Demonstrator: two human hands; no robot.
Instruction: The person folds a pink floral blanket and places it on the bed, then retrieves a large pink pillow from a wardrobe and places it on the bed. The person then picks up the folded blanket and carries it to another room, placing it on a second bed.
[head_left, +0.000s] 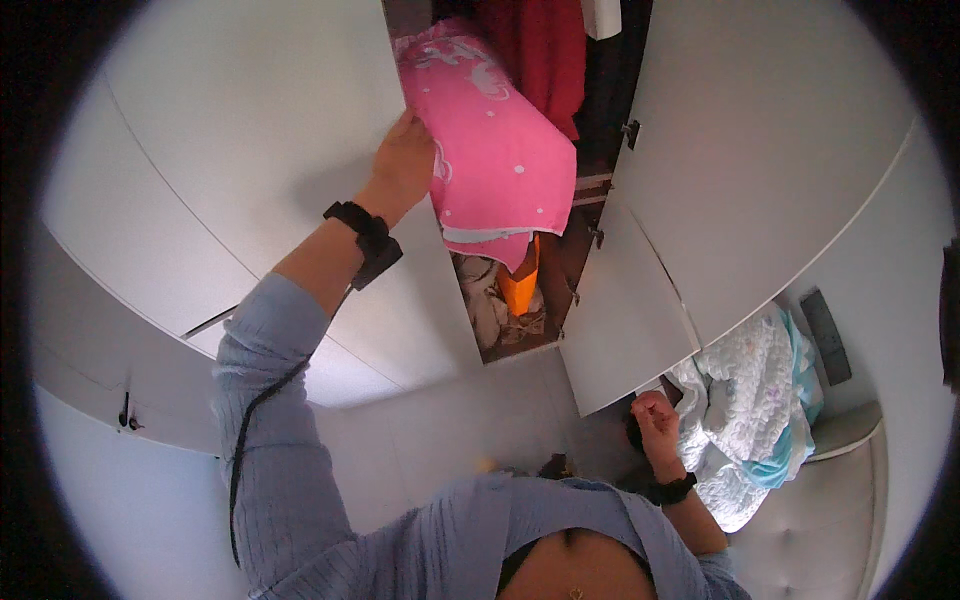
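My left hand (405, 161) is raised at the left edge of an open wardrobe, against a pink cloth (502, 150) with white prints. Its fingertips are partly hidden at the cloth's edge, so a grip cannot be made out. The cloth hangs in the opening, its lower corner above an orange bag (520, 289). Behind it hangs a red garment (555, 67). My right hand (656, 420) is low at the right, fingers curled, near the lower corner of a white wardrobe door (630, 300); whether it holds anything cannot be told.
White wardrobe panels (247, 150) stand at the left, and a tall open door (765, 135) at the right. A white quilted bedcover (742, 397) is heaped beside a padded headboard (817, 517). A black cable (244, 442) runs along my left sleeve.
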